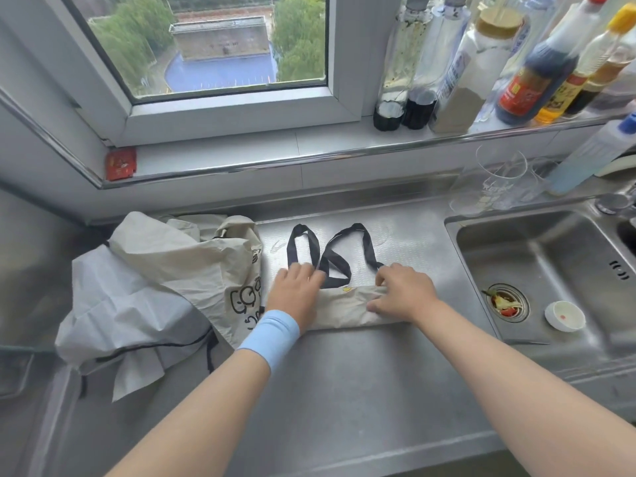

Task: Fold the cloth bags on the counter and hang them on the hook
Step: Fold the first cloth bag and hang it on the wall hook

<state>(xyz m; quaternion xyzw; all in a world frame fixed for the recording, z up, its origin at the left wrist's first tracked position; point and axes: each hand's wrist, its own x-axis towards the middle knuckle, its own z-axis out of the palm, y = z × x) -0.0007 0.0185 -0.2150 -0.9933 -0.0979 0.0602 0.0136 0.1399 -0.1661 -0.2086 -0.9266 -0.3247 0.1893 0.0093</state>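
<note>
Status: one of three in progress, none hung. The folded bag sits mid-tabletop as a narrow flat band, long side running left to right, with both hands on it. We judge the folding nearly done; the handles are still loose, two dark webbing loops splayed on the steel beyond the band.

Left hand lies palm-down on the band's left end. Its fingers bend down by the strap roots; we cannot tell whether they pinch or just press. Right hand has fingers curled over the far edge and thumb on the near side, so it reads to us as clamped on the fold.

Left to do: the printed bag and the white drawstring bag, heaped together just left of the band and touching. No hook in view, so hanging is all still open.

Materials:
- Folded bag: thin cream cotton, and the crease looks set to hold.
- Printed bag: same cream weave, heavily wrinkled, black line drawing.
- Drawstring bag: paler, crisper, with sharp creases and a thin black cord.
- Tabletop: brushed stainless, with an embossed dot patch under the handles; likely slippery.
</note>
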